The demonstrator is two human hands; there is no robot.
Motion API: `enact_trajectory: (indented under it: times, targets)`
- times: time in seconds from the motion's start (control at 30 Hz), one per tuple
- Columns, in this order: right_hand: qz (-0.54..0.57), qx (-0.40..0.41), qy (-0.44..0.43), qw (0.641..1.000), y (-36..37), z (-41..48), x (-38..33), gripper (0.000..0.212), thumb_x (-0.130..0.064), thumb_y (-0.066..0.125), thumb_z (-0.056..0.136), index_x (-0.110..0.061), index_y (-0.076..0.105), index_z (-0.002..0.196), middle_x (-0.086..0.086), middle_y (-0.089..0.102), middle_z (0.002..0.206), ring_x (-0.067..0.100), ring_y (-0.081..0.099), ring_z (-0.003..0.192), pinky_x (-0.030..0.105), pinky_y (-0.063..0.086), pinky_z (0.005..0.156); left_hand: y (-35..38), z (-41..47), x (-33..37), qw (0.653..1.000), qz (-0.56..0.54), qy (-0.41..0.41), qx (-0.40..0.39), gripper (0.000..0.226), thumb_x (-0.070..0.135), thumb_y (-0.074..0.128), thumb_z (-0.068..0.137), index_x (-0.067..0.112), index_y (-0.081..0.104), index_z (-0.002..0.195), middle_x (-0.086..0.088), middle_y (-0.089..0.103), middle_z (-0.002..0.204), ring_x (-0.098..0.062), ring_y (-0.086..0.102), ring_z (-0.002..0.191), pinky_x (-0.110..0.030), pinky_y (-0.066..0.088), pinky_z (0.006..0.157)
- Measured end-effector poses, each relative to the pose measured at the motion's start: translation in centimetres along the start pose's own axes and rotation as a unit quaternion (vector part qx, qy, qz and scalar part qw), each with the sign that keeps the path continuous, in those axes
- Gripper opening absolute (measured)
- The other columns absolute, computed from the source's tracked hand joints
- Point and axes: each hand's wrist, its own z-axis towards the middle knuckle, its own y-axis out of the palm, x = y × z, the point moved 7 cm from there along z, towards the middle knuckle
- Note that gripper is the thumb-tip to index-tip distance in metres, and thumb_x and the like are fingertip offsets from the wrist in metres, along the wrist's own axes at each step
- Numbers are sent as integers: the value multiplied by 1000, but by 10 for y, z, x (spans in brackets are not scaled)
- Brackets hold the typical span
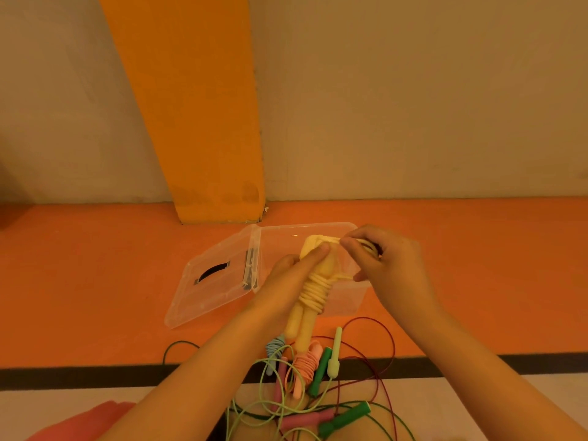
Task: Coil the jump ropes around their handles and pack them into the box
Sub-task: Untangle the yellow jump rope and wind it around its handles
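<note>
- Fingers of the left hand curl round the yellow handles, held above the open box.
- Pinching the yellow rope, the right hand keeps it taut (a slack pinch could let the coils spring loose).
- Just beneath, the loose ropes could snag the handle ends.

Dim warm orange cast; soft focus; wide-angle edge bending.

The left grip is curled tight; the right grip pinches just beside it.
</note>
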Motion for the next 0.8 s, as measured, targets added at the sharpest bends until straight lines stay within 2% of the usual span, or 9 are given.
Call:
enact_trajectory:
  times: [0.07, 0.17, 0.27, 0.37, 0.43, 0.5, 0.57, 0.67, 0.8]
  targets:
    - [-6, 6, -4, 1000, -1, 0, 1, 6, -14, 65, 88, -12, 71, 87, -4, 58, 75, -2, 60, 58, 8, 42, 43, 2, 0, -2, 1000, -26, -10, 2, 44, 51, 54, 90, 12, 62, 108, -6, 66, 75, -21, 62, 63, -37, 50, 65]
    - [-11, 11, -11, 1000, -2, 2, 4, 6, -11, 66, 87, -11, 72, 87, -2, 61, 80, -1, 61, 62, 12, 47, 44, 1, 0, -3, 997, -74, -17, 15, 39, 46, 39, 99, 13, 60, 105, -2, 63, 62, -19, 60, 55, -33, 49, 61]
    - [-33, 6, -31, 999, -1, 1, 3, 5, -10, 68, 86, -12, 72, 86, 1, 64, 85, 5, 61, 64, 20, 51, 45, -3, 2, -3, 998, -48, -12, 37, 43, 41, 39, 100, 8, 58, 119, -6, 63, 75, -21, 61, 62, -37, 50, 67]
    - [-46, -3, -43, 998, 2, 2, 3, 4, -12, 69, 86, -13, 72, 87, 1, 65, 86, 4, 60, 62, 19, 50, 47, -5, 2, -2, 998, -27, -2, 56, 39, 39, 43, 99, 11, 58, 122, -13, 66, 94, -26, 62, 75, -42, 50, 77]
    - [-62, -11, -63, 996, 5, 1, 1, 4, -13, 70, 85, -12, 73, 87, -4, 65, 85, -4, 55, 61, 22, 51, 53, -5, 0, 1, 998, -1, 18, 68, 46, 51, 48, 91, 18, 58, 122, -11, 67, 107, -25, 65, 89, -45, 51, 89]
    - [-75, -19, -83, 994, 9, -1, 1, 4, -15, 70, 84, -13, 73, 87, -8, 64, 82, -8, 51, 65, 26, 49, 57, -5, -2, 3, 996, 33, 42, 68, 53, 61, 50, 84, 24, 59, 120, -4, 67, 112, -23, 65, 101, -50, 48, 97]
    - [-73, -22, -88, 993, 13, -3, 3, 6, -18, 70, 84, -15, 73, 88, -7, 63, 80, -6, 51, 63, 31, 49, 57, -5, -4, 5, 994, 53, 64, 68, 43, 55, 48, 92, 23, 57, 119, 1, 66, 109, -17, 64, 101, -44, 49, 95]
    - [-61, -14, -78, 995, 16, -3, 7, 15, -28, 65, 83, -19, 74, 90, -3, 62, 77, 5, 56, 64, 38, 50, 56, -3, -6, 6, 992, 69, 85, 67, 32, 45, 45, 97, 21, 55, 116, 5, 63, 102, -7, 60, 91, -25, 47, 76]
    - [-46, 4, -78, 996, 18, -4, 9, 15, -25, 67, 83, -18, 74, 94, -3, 61, 77, 10, 58, 67, 30, 48, 59, 0, -9, 11, 987, 80, 122, 66, 30, 38, 46, 98, 18, 54, 118, 1, 64, 103, -7, 61, 89, -23, 47, 72]
